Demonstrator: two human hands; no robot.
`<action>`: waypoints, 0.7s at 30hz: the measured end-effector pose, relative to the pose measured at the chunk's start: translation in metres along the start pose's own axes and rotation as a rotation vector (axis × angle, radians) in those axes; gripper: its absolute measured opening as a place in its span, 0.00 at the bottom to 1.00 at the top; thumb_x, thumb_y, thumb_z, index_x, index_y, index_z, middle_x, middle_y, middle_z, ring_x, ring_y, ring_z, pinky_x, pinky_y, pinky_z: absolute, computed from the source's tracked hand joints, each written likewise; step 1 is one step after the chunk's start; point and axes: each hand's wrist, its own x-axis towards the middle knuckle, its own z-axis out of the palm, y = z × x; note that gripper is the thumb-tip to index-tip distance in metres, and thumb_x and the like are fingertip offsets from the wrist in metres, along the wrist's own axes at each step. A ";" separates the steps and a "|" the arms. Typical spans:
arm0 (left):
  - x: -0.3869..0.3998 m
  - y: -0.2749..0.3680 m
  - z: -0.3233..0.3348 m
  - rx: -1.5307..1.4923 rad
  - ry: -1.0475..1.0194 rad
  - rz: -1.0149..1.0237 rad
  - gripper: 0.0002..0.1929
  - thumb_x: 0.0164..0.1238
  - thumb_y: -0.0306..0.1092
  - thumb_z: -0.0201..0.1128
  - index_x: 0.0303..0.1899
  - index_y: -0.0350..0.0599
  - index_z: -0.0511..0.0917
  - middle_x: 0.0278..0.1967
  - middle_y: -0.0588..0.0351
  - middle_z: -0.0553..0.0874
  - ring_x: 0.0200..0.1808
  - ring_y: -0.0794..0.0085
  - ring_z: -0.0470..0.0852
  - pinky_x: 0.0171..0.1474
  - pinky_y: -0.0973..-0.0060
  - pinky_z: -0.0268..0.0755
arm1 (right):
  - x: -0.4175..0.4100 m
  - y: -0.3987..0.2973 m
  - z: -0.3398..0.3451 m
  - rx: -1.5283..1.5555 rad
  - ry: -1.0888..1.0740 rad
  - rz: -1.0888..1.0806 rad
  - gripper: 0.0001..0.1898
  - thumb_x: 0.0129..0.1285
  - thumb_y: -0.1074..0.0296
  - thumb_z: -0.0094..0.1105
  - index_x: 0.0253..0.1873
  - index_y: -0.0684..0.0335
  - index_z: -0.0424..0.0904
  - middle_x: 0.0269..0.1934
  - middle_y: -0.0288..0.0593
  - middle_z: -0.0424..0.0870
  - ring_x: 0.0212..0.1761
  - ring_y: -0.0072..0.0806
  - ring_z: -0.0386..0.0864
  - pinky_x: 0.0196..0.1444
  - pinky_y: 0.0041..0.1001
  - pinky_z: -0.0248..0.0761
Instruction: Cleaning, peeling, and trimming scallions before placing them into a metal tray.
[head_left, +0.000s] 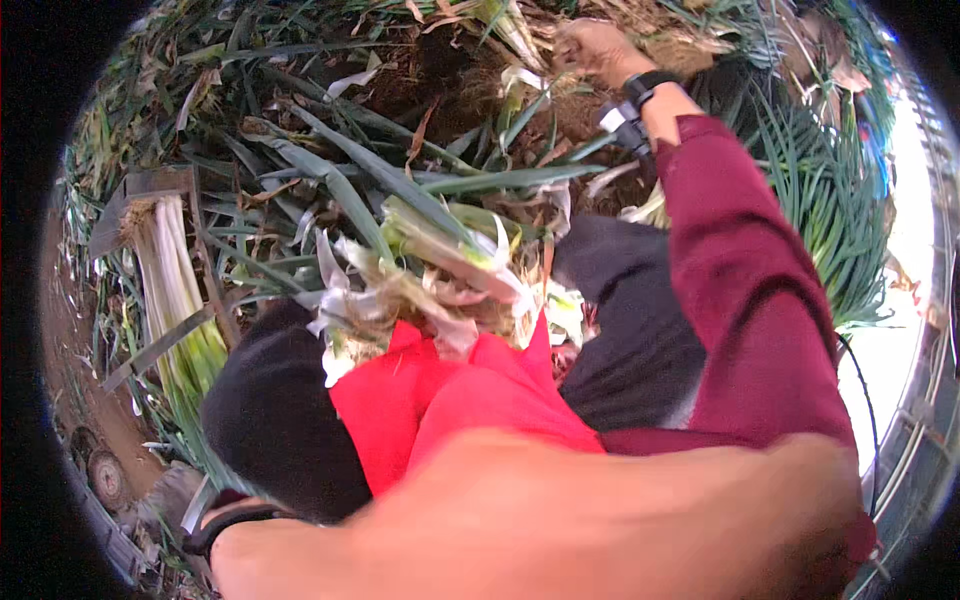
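My right hand (600, 52), wearing a dark wristband, is at the top with its fingers curled, beside the root end of a leek or large green onion (517, 34). What it may hold is hidden. My left hand (525, 517) looms large and blurred across the bottom, very close to the camera, its fingers unclear; a black band is at its wrist. Between my knees lie cut or peeled stalks (442, 247) and loose leaf husks, above a red cloth (480, 390). To the left, a bunch of long white stalks with roots (169, 255) lies in a wooden frame (196, 225).
Long green leaves (352, 172) and dry husks cover the soil ahead. More green-leaved onions (817, 202) are heaped at the right, beyond my maroon sleeve. Bare soil (105, 375) shows at the far left, with a small round object (106, 476). A black cable hangs at the lower right.
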 end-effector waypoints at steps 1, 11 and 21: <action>-0.001 -0.008 -0.022 -0.020 0.128 -0.090 0.19 0.69 0.36 0.62 0.53 0.30 0.74 0.23 0.61 0.77 0.23 0.76 0.76 0.27 0.79 0.72 | 0.028 0.018 0.010 -0.037 0.028 -0.035 0.15 0.61 0.54 0.64 0.46 0.57 0.85 0.39 0.44 0.87 0.44 0.42 0.84 0.46 0.37 0.78; -0.022 -0.123 -0.134 -0.209 0.927 -0.590 0.13 0.72 0.32 0.59 0.52 0.35 0.76 0.28 0.60 0.80 0.27 0.78 0.78 0.33 0.80 0.70 | 0.128 0.115 0.056 -0.728 0.258 0.141 0.29 0.59 0.48 0.57 0.59 0.63 0.81 0.54 0.64 0.83 0.60 0.59 0.78 0.66 0.47 0.70; -0.022 -0.124 -0.154 -0.127 0.980 -0.630 0.11 0.71 0.28 0.58 0.50 0.33 0.75 0.32 0.56 0.81 0.32 0.76 0.79 0.38 0.78 0.72 | 0.111 0.100 0.087 -0.856 0.696 0.101 0.38 0.51 0.42 0.72 0.63 0.59 0.76 0.56 0.61 0.82 0.62 0.54 0.77 0.65 0.47 0.69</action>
